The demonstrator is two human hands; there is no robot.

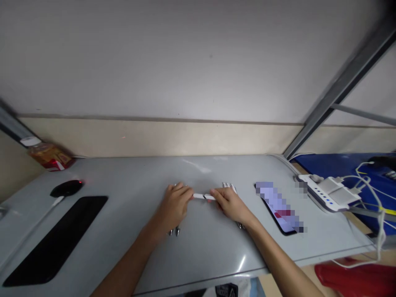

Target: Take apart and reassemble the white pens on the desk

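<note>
A thin white pen (203,196) is held level just above the grey desk (204,247), pinched at both ends. My left hand (173,206) grips its left end with curled fingers. My right hand (229,203) grips its right end. Under the left hand lie a few more pens, their tips (174,232) showing near the wrist. Another small row of white pens (229,186) lies beneath and behind the right hand.
A black keyboard (55,239) and black mouse (66,188) sit at the left. A red packet (51,157) lies at the back left. A phone (280,208) lies right of my hands. A white power strip (324,194) with cables sits at the right edge.
</note>
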